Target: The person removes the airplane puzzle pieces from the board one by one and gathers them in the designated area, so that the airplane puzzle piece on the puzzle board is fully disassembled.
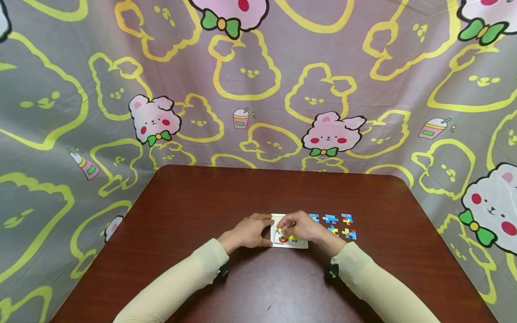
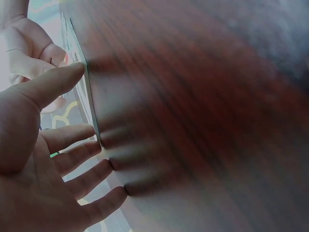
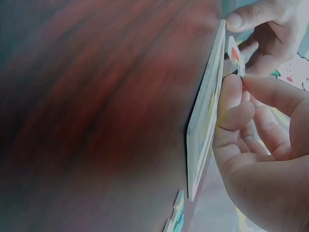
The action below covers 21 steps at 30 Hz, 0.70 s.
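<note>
A white-framed jigsaw puzzle board (image 1: 303,245) lies flat on the table, with some coloured picture showing inside its frame. My left hand (image 1: 251,231) steadies its left side, thumb and fingertips spread along the edge. In the left wrist view those fingers (image 2: 89,181) are nearly straight, tips down at the tabletop. Over the board, my right hand (image 1: 302,225) pinches a jigsaw piece (image 3: 235,55) between thumb and index finger. That piece has a white face with a red patch and is held tilted, just above the board's surface in the right wrist view.
Right of the board, several loose blue jigsaw pieces (image 1: 330,219) lie in two rough rows, partly behind the right hand. The dark brown wooden table (image 1: 210,193) ends at a hanging cartoon-print curtain (image 1: 274,103) at the back and sides.
</note>
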Available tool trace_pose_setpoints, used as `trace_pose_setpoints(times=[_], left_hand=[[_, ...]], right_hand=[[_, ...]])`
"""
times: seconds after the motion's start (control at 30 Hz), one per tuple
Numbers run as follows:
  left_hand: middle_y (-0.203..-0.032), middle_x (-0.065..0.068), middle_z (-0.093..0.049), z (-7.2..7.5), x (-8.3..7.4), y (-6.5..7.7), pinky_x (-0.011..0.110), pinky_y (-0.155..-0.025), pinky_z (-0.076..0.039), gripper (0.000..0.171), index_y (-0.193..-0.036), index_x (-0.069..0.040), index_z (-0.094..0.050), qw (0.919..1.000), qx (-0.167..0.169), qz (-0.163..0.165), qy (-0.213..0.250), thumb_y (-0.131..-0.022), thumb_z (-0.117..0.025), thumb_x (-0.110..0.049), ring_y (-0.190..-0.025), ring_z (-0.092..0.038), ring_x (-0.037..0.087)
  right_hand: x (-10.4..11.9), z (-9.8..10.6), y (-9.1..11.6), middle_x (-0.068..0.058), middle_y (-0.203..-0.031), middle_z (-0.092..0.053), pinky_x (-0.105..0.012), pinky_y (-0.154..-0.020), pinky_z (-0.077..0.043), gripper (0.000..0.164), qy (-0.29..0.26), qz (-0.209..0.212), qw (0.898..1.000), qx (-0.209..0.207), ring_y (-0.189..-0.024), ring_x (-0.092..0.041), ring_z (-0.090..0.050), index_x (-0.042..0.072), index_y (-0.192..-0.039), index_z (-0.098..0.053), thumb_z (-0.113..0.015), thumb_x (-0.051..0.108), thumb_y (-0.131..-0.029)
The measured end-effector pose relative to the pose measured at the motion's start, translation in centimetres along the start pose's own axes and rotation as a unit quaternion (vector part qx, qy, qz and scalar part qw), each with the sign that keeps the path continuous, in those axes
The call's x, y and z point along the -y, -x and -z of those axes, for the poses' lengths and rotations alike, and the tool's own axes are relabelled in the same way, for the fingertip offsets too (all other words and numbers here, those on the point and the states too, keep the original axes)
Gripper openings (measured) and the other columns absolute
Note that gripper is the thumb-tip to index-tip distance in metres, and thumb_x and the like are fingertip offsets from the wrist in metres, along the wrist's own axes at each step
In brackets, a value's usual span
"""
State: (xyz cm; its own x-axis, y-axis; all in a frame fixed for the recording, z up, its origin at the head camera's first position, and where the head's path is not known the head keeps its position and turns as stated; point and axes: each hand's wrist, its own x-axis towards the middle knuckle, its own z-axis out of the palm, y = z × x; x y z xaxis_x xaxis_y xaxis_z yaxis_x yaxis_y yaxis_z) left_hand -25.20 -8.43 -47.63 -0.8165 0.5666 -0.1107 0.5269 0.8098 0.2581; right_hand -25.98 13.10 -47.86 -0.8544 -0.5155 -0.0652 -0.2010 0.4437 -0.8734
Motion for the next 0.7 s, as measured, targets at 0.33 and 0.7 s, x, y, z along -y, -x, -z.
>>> trace_pose_setpoints(times=[0.33, 0.7], left_hand=[[-0.154, 0.004, -0.048, 0.1, -0.1, 0.2, 0.056, -0.107, -0.045, 0.068, -0.142, -0.016, -0.057, 1.0000, -0.001, 0.001, -0.003, -0.084, -0.077, -0.044, -0.142, -0.043, 0.025], [-0.153, 0.006, -0.049, 0.2, -0.2, 0.3, 0.055, -0.105, -0.046, 0.067, -0.141, -0.014, -0.057, 0.9999, -0.010, -0.008, -0.002, -0.083, -0.078, -0.041, -0.141, -0.044, 0.026]], right_hand=[[-1.4, 1.3, 0.6, -0.011, -0.083, -0.074, -0.028, -0.060, -0.053, 0.023, -0.007, -0.017, 1.000, 0.001, -0.072, -0.011, -0.065, 0.000, -0.100, -0.075, -0.072, -0.004, -0.077], [-1.8, 3.0, 2.1, -0.009, -0.083, -0.072, -0.026, -0.050, -0.045, 0.025, -0.008, -0.035, 0.999, -0.007, -0.066, -0.013, -0.057, -0.003, -0.103, -0.073, -0.070, -0.003, -0.079]])
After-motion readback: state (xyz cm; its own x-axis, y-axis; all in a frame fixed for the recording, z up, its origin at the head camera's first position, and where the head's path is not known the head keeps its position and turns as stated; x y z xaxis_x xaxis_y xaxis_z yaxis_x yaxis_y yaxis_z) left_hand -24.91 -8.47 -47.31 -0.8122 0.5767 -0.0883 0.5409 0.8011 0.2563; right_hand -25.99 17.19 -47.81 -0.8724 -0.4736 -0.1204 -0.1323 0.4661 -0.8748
